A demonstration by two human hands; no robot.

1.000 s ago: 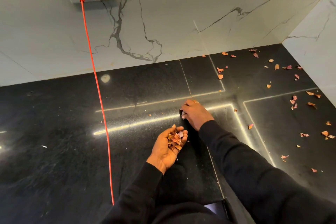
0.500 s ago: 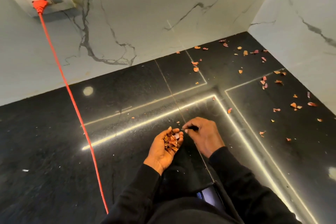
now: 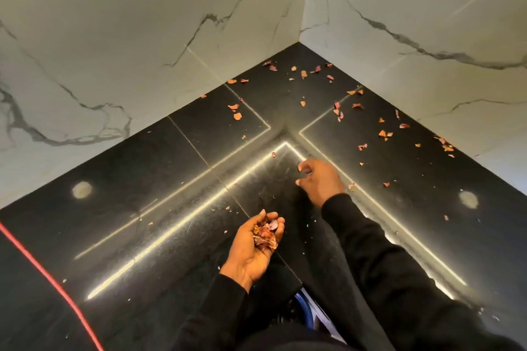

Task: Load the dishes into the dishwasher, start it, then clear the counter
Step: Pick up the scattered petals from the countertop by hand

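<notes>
My left hand [image 3: 253,245] is cupped palm up over the black counter [image 3: 142,194], holding a small heap of reddish onion peel scraps [image 3: 265,234]. My right hand [image 3: 319,179] reaches further toward the corner, fingers pinched on one orange scrap [image 3: 300,167] at its fingertips. Several more peel scraps [image 3: 339,114] lie scattered over the counter near the corner and along the right wall. Both arms wear black sleeves.
White marble-patterned walls [image 3: 142,37] meet in a corner behind the counter. A red cord [image 3: 42,271] runs across the counter at the lower left. Bright light strips reflect on the glossy stone. The counter's front edge lies just below my hands.
The view has swung right toward the corner; the socket is out of frame. My right hand moved from beside the left hand out toward the corner and pinched a scrap. The left hand kept its heap.
</notes>
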